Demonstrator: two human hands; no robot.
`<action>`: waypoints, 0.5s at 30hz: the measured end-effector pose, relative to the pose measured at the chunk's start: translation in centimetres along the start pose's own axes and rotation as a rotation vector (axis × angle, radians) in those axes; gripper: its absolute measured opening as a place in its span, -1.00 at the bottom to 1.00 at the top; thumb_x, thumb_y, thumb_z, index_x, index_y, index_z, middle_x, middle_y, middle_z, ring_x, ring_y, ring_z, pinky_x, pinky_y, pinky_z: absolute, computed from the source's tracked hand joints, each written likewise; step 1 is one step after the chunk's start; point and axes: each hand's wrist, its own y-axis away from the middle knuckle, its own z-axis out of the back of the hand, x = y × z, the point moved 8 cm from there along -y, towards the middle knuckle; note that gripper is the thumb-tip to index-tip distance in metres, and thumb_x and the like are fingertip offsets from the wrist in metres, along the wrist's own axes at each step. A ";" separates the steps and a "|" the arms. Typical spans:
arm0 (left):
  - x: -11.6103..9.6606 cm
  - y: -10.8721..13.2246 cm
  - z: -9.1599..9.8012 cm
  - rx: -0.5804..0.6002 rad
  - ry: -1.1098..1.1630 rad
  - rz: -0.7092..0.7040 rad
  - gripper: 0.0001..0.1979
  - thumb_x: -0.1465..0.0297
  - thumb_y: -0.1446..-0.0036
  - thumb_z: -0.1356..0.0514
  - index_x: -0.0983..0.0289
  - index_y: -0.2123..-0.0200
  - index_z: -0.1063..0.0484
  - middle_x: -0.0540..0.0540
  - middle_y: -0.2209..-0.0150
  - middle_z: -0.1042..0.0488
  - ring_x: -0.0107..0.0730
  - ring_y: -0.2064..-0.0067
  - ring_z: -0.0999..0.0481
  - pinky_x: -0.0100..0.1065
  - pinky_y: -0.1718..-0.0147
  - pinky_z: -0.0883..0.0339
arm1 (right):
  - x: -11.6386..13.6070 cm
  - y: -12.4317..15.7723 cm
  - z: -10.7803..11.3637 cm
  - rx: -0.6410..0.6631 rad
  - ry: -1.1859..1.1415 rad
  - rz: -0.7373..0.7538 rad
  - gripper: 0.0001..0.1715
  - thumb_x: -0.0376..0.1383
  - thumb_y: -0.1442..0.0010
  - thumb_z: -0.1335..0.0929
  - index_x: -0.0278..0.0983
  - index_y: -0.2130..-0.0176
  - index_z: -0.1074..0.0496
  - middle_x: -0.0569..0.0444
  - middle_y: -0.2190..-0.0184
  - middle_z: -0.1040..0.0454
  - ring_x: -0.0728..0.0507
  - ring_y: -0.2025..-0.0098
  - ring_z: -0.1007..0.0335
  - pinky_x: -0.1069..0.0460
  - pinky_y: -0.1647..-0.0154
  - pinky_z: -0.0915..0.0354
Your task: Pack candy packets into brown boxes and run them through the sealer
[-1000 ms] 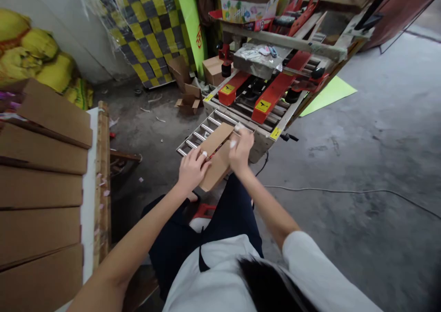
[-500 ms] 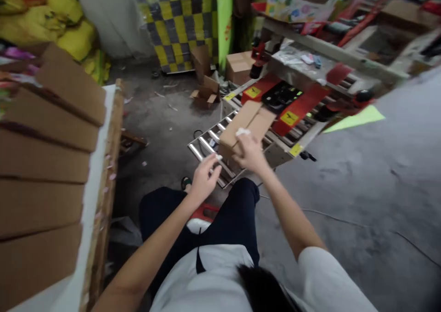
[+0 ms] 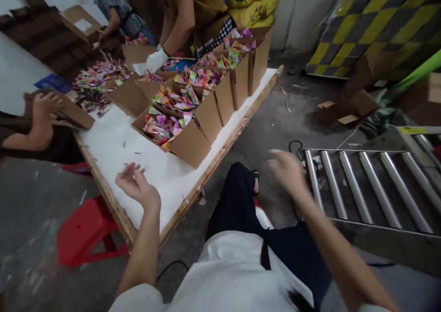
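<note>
My left hand (image 3: 137, 184) hovers over the white table (image 3: 113, 142), fingers loosely curled and apart, holding nothing. My right hand (image 3: 287, 170) is in the air between my knee and the steel roller conveyor (image 3: 365, 185); it is blurred by motion and looks empty with fingers apart. The nearest open cardboard box (image 3: 179, 130), filled with colourful packets, stands on the table just beyond my left hand. More filled boxes (image 3: 223, 80) line up behind it.
Another person's gloved hand (image 3: 155, 60) works at the far boxes, and a further person's hand (image 3: 44, 103) rests on a carton at the left. Loose packets (image 3: 96, 77) cover the far table. A red stool (image 3: 87, 231) stands below the table's edge. Scrap cartons (image 3: 347, 107) litter the floor.
My view has swung left from the taping machine to the packing table. Both hands have let go of the cardboard box, which stayed on the rollers and is now out of view.
</note>
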 end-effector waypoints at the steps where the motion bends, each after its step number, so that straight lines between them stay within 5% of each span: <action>1: 3.0 -2.3 -0.2 -0.045 -0.020 0.145 -0.80 0.44 -0.34 0.01 0.22 -0.01 -0.16 0.18 -0.11 -0.39 -0.41 -0.04 -0.52 -0.40 0.07 -0.45 | 1.1 -1.0 -2.7 -0.038 0.033 -0.003 -0.65 -0.07 -0.38 -0.30 -0.12 -0.05 -0.50 -0.11 -0.02 -0.50 -0.33 -0.10 -0.42 -0.28 -0.15 -0.39; 4: 11.0 -7.4 -3.4 0.027 -0.078 0.565 -0.92 0.48 -0.37 0.09 0.23 0.13 -0.15 0.08 0.05 -0.38 -0.58 0.14 -0.47 -0.56 0.24 -0.35 | 6.1 -5.9 -13.5 0.006 0.171 0.052 -0.50 -0.14 -0.29 -0.40 -0.22 -0.18 -0.42 -0.14 -0.07 -0.44 -0.30 -0.11 -0.40 -0.20 -0.14 -0.40; 7: 15.7 -10.0 -7.7 0.224 -0.111 0.758 -0.83 0.45 -0.40 0.12 0.26 0.27 -0.17 0.02 0.29 -0.34 -0.55 0.34 -0.39 -0.51 0.34 -0.33 | 9.4 -11.1 -21.0 0.083 0.441 0.036 -0.53 -0.14 -0.29 -0.40 -0.26 -0.12 -0.43 -0.21 -0.12 -0.34 -0.32 -0.09 -0.33 -0.18 -0.01 -0.40; 9: 17.5 -10.3 -10.3 0.375 -0.131 0.848 -0.72 0.38 -0.44 0.16 0.27 0.33 -0.20 0.02 0.39 -0.33 -0.49 0.40 -0.38 -0.43 0.37 -0.37 | 9.8 -12.8 -22.4 0.113 0.560 0.021 -0.72 -0.17 -0.36 -0.33 -0.24 0.02 -0.48 -0.18 -0.08 -0.32 -0.30 -0.04 -0.30 -0.14 0.06 -0.37; 12: 18.2 -9.4 -13.8 0.689 -0.109 0.870 -0.62 0.20 -0.44 0.08 0.30 0.32 -0.32 0.09 0.45 -0.44 -0.37 0.39 -0.46 -0.28 0.32 -0.47 | 9.0 -12.1 -20.8 0.110 0.569 0.066 -0.72 -0.21 -0.43 -0.23 -0.24 0.17 -0.49 -0.12 0.02 -0.32 -0.22 0.02 -0.26 -0.06 0.08 -0.32; 15: 15.9 -8.9 -15.9 0.944 0.013 0.623 -0.51 0.01 -0.38 0.01 0.30 0.24 -0.45 0.10 0.40 -0.59 -0.35 0.30 -0.52 -0.17 0.12 -0.53 | 7.8 -10.1 -17.8 0.090 0.435 0.191 -0.69 -0.21 -0.43 -0.24 -0.28 0.28 -0.45 -0.09 0.12 -0.30 -0.17 0.05 -0.25 -0.02 0.02 -0.29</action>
